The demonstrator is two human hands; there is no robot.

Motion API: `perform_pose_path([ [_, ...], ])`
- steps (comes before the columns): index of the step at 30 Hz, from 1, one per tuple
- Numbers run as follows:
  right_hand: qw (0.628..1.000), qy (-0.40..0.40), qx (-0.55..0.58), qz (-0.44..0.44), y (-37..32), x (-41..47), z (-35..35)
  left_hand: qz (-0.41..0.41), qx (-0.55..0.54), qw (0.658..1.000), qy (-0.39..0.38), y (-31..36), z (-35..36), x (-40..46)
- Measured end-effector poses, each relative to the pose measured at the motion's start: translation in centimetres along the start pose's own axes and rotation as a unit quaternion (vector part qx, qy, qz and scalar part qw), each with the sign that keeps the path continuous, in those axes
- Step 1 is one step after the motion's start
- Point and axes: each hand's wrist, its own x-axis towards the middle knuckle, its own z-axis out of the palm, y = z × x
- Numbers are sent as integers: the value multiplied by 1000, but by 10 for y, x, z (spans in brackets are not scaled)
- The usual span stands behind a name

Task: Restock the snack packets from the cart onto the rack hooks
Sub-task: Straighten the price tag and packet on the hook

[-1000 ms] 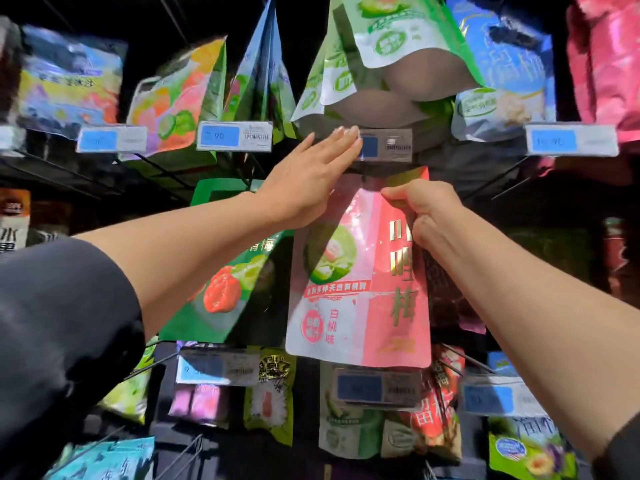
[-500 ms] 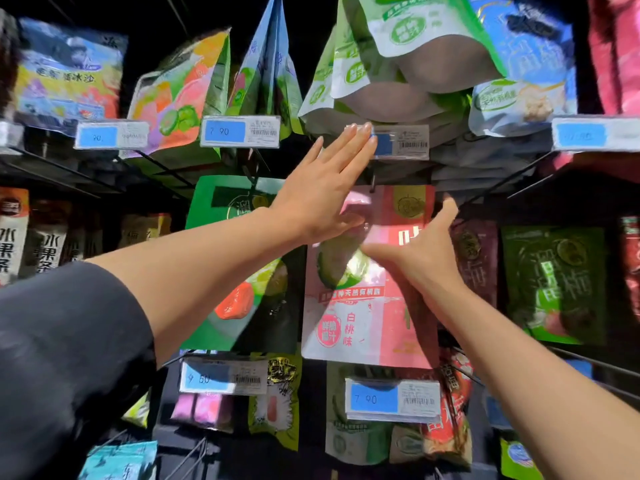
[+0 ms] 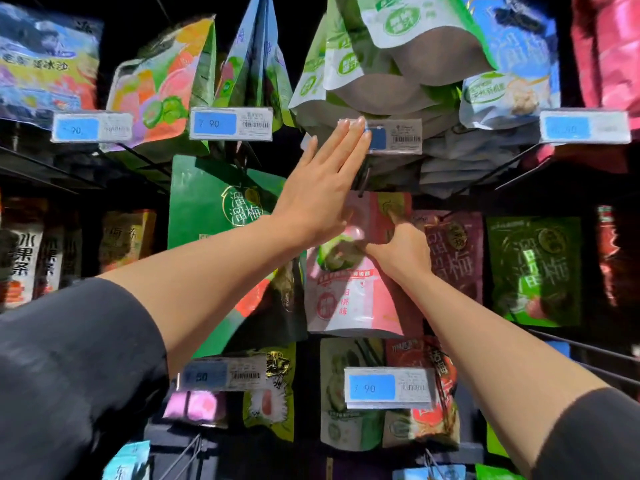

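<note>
Since a moment ago, my right hand (image 3: 403,252) has gone from spread flat against the pink snack packet (image 3: 349,303) to curled, fingers (image 3: 393,220) bent in and pressing its upper part, thumb low across its front. My left hand (image 3: 318,188) has hardly shifted: flat and straight-fingered, it reaches up so the fingertips touch the price tag (image 3: 398,136) above, with the palm heel overlapping the packet's top left corner.

Now the pink packet hangs at the middle of the rack, its top just under the dark hook (image 3: 363,181) that juts out below that tag; whether the hole is on the hook I cannot tell, my hands cover it. Left of it, touching, hangs a big green packet (image 3: 214,209). Right of it is a dark red packet (image 3: 453,254), and farther right another green one (image 3: 535,271). Below the pink packet sits a second price tag (image 3: 388,388) reading 7.90.
</note>
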Motion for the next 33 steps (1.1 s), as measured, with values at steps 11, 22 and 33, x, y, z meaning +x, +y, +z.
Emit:
perform_pose_path([
  [11,990,112,1,-80,62,-47,-90,-34,-243,964,97,119,8,-20],
  [22,953,226,-147,141,233,-203,-266,47,-606,794,5,390,-15,-69],
  [33,816,239,-248,464,338,-478,-370,153,-748,593,-258,612,-98,-224],
])
